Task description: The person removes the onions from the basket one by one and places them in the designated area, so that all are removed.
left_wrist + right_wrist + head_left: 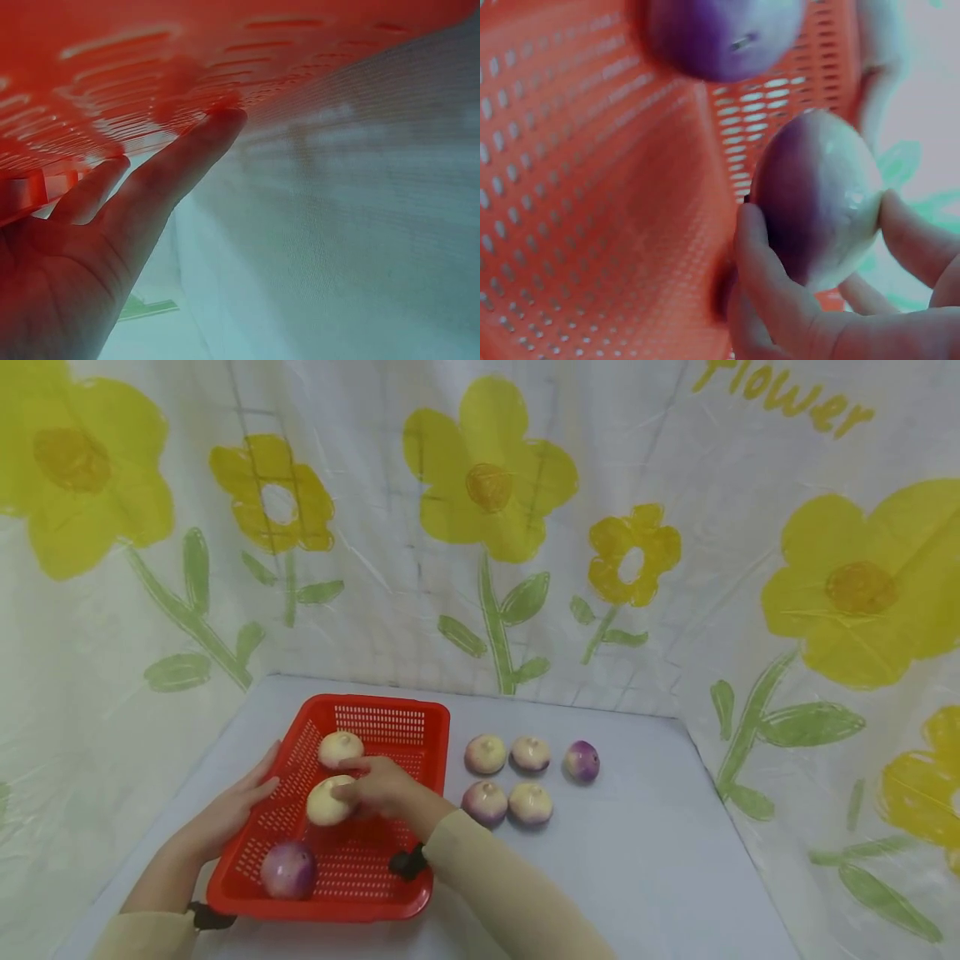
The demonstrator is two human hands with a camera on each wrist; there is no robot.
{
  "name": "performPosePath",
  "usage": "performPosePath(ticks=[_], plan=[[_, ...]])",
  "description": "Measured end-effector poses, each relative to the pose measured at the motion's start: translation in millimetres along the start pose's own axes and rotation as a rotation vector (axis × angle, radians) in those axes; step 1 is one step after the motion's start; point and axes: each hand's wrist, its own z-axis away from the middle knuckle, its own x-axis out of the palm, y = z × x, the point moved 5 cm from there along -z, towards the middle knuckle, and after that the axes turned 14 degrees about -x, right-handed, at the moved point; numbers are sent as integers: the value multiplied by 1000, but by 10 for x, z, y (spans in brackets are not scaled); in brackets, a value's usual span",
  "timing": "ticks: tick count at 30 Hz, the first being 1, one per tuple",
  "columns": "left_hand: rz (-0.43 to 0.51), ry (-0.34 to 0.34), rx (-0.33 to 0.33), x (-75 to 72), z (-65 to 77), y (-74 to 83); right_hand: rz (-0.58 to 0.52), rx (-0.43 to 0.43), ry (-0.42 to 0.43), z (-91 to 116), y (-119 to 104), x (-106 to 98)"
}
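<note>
A red plastic basket [322, 912] with slotted walls stands on the left of the table. My right hand [378, 789] holds a pale turnip [328, 802] over the basket, thumb and fingers round it. In the right wrist view this turnip [825, 202] has a purple side and a creamy side. Inside the basket are another pale turnip [341, 749] farther back and a purple turnip [289, 870] at the front left. My left hand [232, 814] is at the basket's left side. Its extended fingers [172, 165] touch the slotted wall from outside in the left wrist view.
Right of the basket, several turnips lie on the white table [637, 860]. Two are in the back row, with a purple-sided turnip [582, 762] a little apart on their right; two more lie in front. A flower-printed curtain [360, 610] hangs behind the table.
</note>
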Motion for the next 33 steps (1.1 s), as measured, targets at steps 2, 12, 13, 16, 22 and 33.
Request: performPosePath(ticks=[2,12,13,16,22,33], plan=[[-1,-5,-2,2,-3,16,-13,-26,-15,23,-63,-42],[15,-12,-5,-7,-5,-1,-151,-172,27,111,-290,-251],[5,-6,-3,-13,-7,-3,-172,-188,29,128,-302,-276],[-32,20,-1,-34,0,-8,-232,-230,46,186,-337,-347],[-54,26,1,-47,16,-22,-336,-281,112,299,-300,-582],[-15,-7,23,6,-22,-12,-318,-383,299,718,-115,-1347]])
